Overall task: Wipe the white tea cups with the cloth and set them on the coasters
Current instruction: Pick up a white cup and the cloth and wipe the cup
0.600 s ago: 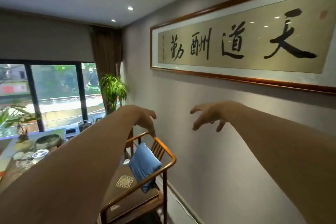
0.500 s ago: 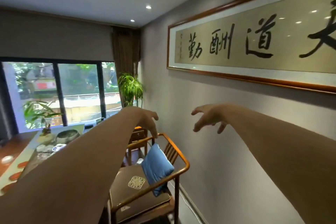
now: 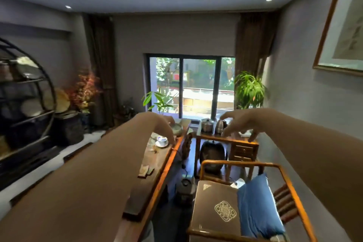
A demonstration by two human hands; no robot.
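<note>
Chair (image 3: pixel 235 202): curved wooden frame, dark cushion, blue pillow.
Left hand (image 3: pixel 164 125), right hand (image 3: pixel 238 124): both outstretched, fingers loose, holding nothing.
Surface (image 3: pixel 157 165): long polished wood. A blue-and-white cup (image 3: pixel 162 139) sat near its far end; white tea cups, cloth, coasters unidentifiable.
Advice: locate the cloth first.

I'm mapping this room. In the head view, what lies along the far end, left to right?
Round shelf → red flowers → left curtain → window → green plant → framed picture.
</note>
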